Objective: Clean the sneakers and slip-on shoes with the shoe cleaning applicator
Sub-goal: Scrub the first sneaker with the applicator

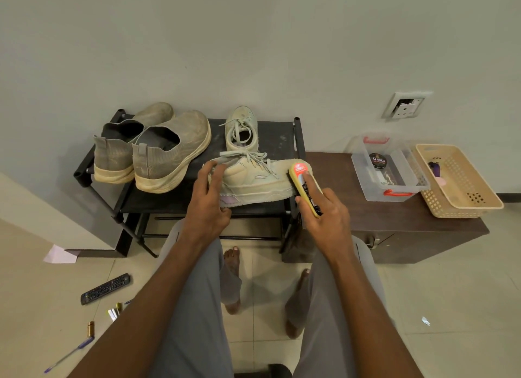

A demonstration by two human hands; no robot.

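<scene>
Left hand (210, 197) grips heel of sneaker (253, 180), fingers curled over collar; heel partly hidden. Right hand (324, 211) holds applicator (304, 186), forefinger straight along it, pressed to sneaker's toe; toe covered. Beyond the hands: second sneaker (242, 129). Left of left hand: slip-ons (158, 149). Right of right hand: clear box (386, 172) holding tin (377, 160); basket (462, 180), contents unclear.

Soft even indoor light, faint shadows under the rack (180, 208), sharp focus, wide-angle bending at edges
</scene>
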